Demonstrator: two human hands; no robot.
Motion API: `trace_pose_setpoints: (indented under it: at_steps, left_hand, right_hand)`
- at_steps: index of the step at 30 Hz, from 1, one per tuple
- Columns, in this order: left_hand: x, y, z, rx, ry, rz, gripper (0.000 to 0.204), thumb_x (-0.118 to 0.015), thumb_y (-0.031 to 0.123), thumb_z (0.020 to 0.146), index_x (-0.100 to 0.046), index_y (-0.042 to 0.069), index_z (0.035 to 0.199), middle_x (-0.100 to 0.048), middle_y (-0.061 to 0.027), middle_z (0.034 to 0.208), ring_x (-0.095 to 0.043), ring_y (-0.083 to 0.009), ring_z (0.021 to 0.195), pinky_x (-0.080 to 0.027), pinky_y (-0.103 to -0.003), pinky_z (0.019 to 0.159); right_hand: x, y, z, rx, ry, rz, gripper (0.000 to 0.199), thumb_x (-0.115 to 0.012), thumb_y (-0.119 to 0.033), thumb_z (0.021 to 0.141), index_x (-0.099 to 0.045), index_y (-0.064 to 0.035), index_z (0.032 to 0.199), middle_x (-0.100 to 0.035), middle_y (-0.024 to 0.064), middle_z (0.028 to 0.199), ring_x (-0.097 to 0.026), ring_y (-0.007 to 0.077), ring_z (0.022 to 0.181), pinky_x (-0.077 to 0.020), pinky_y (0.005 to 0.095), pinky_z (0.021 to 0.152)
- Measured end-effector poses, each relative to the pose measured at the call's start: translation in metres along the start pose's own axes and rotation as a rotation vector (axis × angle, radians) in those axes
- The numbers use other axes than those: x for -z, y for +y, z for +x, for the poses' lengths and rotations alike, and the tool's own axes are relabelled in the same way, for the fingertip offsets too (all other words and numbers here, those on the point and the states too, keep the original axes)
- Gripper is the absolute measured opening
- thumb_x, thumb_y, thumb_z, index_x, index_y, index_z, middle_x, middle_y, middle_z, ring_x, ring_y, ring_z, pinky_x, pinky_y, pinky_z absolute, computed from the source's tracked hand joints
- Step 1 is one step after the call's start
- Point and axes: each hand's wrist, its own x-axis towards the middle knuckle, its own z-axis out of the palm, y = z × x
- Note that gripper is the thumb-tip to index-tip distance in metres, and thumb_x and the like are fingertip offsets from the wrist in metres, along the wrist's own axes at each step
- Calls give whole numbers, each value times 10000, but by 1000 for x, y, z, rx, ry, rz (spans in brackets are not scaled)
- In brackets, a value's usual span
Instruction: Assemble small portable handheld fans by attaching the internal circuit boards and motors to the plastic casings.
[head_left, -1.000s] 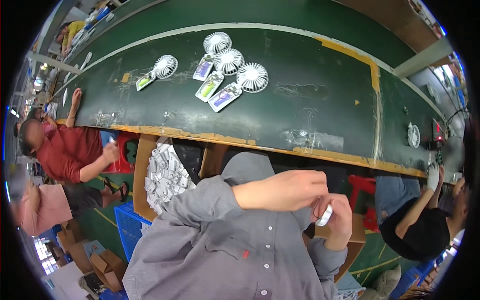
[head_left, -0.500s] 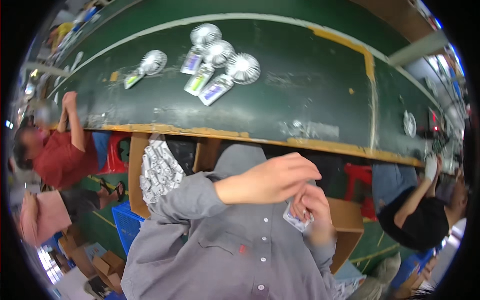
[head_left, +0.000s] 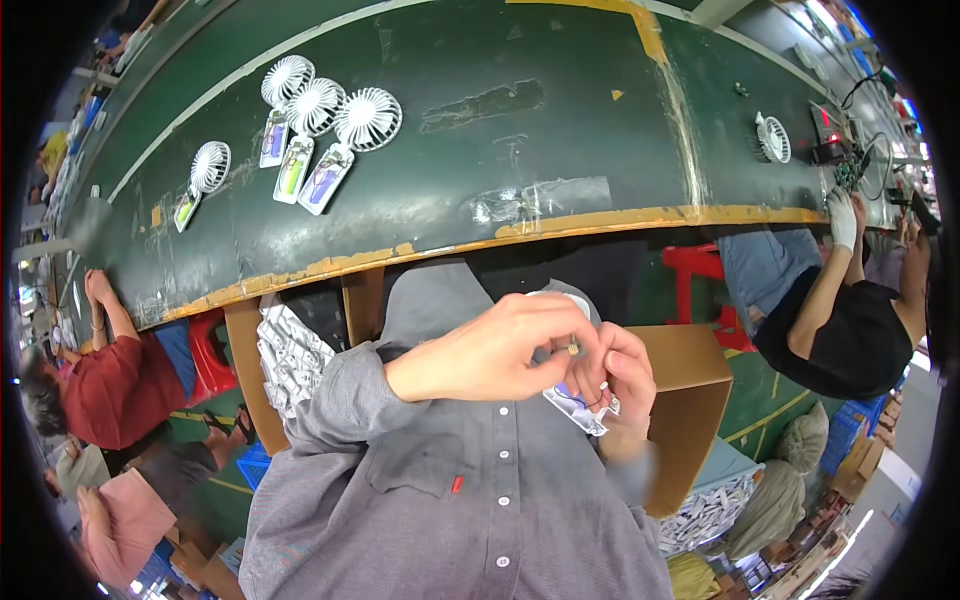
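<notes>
The long dark green worktop (head_left: 560,150) carries small white handheld fans (head_left: 368,118) toward its far left part, well apart from the hands, which are held close over the grey shirt (head_left: 470,500) below the worktop's near edge. The left hand (head_left: 500,345) pinches a tiny pale part (head_left: 572,349); the right hand (head_left: 622,380) grips a small clear plastic packet (head_left: 580,408). Held off the worktop, the part could slip from the fingers and vanish into the lap or the brown cardboard box (head_left: 690,400).
</notes>
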Motion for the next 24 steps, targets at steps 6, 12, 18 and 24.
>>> trace_pose_setpoints:
  at_steps: [6,12,18,24]
  left_hand:
    - [-5,0,3,30,-4,-38,270,-595,-57,793,-663,19,1044,-687,-82,973,-630,-194,801,-519,-285,600]
    - [-6,13,5,-40,-33,-392,266,-608,-54,826,-677,38,1065,-701,-52,997,-614,-159,831,-504,-285,626]
    - [-29,15,16,-199,24,-348,169,-608,-17,836,-656,26,992,-678,-70,942,-613,-224,871,-491,-336,650]
    - [-17,34,19,-246,190,-386,178,-589,-17,767,-659,13,927,-685,-76,936,-616,-227,866,-511,-326,701]
  right_hand:
    - [4,-8,-17,4,250,-269,213,-506,-187,894,-525,2,796,-420,-12,518,-373,52,432,-327,222,448]
    - [215,18,-170,-306,872,-746,242,-552,-235,937,-591,-34,1066,-594,47,714,-530,132,505,-429,264,480]
    - [135,32,-103,-30,655,-1216,711,-657,-181,858,-307,34,1439,-382,241,1447,-378,326,1365,-344,429,1088]
    - [44,37,-13,307,409,-833,458,-638,-175,871,-524,47,1255,-612,138,1162,-598,222,1059,-480,342,915]
